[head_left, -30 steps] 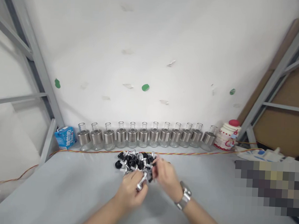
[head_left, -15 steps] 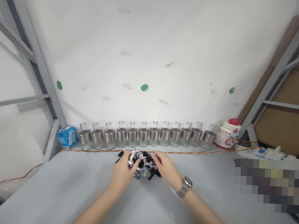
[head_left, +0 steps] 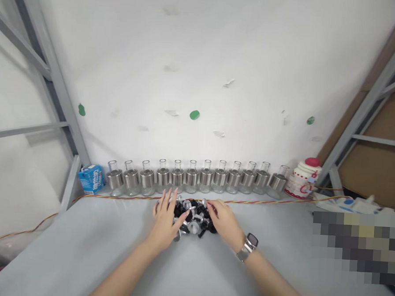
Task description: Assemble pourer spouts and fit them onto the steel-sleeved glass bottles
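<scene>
While the left hand is held with its fingers spread apart and nothing seen gripped in it, the right hand is curled at the opposite side of a heap of small black and silver parts. Between the two hands this heap is gathered, its left edge partly covered by the left thumb and fingers. Just beside the right fingertips a silver disc is seen, but whether it is pinched, only touched or simply lies close by cannot be told. Nearer the wearer, between the hands, a translucent disc is shown among the parts. Behind the right grip, a watch is worn on the wrist. Just beyond both hands, a twisted red and yellow wire is stretched across the grey table. Farther beyond them, twelve glass bottles, each ringed by a metal sleeve, are lined up before a white wall. Well to the left of the left hand, past the row's end, a blue carton is placed; well to the right of the right hand, a white and red canister is stood.
</scene>
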Motion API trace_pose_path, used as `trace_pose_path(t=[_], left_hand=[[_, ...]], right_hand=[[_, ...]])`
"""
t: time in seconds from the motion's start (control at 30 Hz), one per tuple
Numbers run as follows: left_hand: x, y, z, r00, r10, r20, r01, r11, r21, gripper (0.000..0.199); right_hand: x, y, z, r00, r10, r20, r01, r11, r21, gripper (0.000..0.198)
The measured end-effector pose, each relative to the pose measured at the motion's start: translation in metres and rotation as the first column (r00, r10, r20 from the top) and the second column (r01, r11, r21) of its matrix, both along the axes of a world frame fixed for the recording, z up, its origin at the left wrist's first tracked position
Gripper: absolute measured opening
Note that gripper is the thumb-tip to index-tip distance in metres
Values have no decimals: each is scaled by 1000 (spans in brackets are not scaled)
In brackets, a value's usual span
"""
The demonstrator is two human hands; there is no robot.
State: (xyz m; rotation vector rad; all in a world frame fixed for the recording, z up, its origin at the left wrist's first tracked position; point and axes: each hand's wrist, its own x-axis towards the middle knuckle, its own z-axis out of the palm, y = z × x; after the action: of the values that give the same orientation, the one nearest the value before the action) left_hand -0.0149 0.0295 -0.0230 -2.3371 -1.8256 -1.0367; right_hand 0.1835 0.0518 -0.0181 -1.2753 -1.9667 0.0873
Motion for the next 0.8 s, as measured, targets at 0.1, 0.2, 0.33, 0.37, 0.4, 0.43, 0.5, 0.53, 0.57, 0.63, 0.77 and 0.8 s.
trace_pose_path(t=[0.1, 0.2, 0.33, 0.37, 0.4, 0.43, 0.5, 0.53, 0.57, 0.63, 0.77, 0.8], left_hand=[[-3, 4, -2, 999, 17, 35, -17, 1000, -1, 56], [-4, 3, 2, 999, -8, 40, 7, 1000, 14, 55], [2, -4, 8, 998, -67, 12, 66, 996, 60, 55], [4, -6, 9, 997, -78, 9, 77, 995, 63, 56], [6, -8, 10, 996, -86, 7, 86, 994, 63, 56], [8, -9, 10, 996, -93, 5, 93, 994, 64, 56], [8, -9, 12, 996, -94, 2, 94, 993, 76, 56], [5, -8, 14, 997, -83, 2, 82, 992, 92, 57], [-1, -5, 17, 998, -58, 8, 56, 992, 116, 57], [-23, 4, 27, 998, 47, 46, -55, 981, 188, 57], [-97, 30, 47, 907, 382, 177, -419, 861, 288, 55], [-117, 35, 51, 874, 451, 182, -486, 822, 297, 54]], right_hand=[[-3, -3, 1, 997, 28, 66, -32, 998, 51, 20], [-5, -7, 3, 986, 56, 156, -68, 995, 73, 21], [-8, -11, 5, 978, 41, 203, -59, 995, 82, 20], [-8, -12, 5, 978, 40, 206, -59, 995, 87, 20], [-8, -12, 5, 977, 42, 209, -62, 994, 90, 20], [-9, -13, 6, 976, 48, 212, -69, 993, 92, 20], [-9, -13, 6, 974, 62, 217, -84, 992, 94, 20], [-9, -14, 6, 973, 67, 221, -89, 992, 92, 20], [-10, -14, 6, 972, 70, 226, -92, 992, 90, 20], [-10, -14, 6, 967, 75, 243, -99, 991, 89, 20], [-13, -19, 7, 951, 98, 295, -143, 980, 136, 20], [-14, -21, 8, 948, 97, 303, -148, 978, 150, 20]])
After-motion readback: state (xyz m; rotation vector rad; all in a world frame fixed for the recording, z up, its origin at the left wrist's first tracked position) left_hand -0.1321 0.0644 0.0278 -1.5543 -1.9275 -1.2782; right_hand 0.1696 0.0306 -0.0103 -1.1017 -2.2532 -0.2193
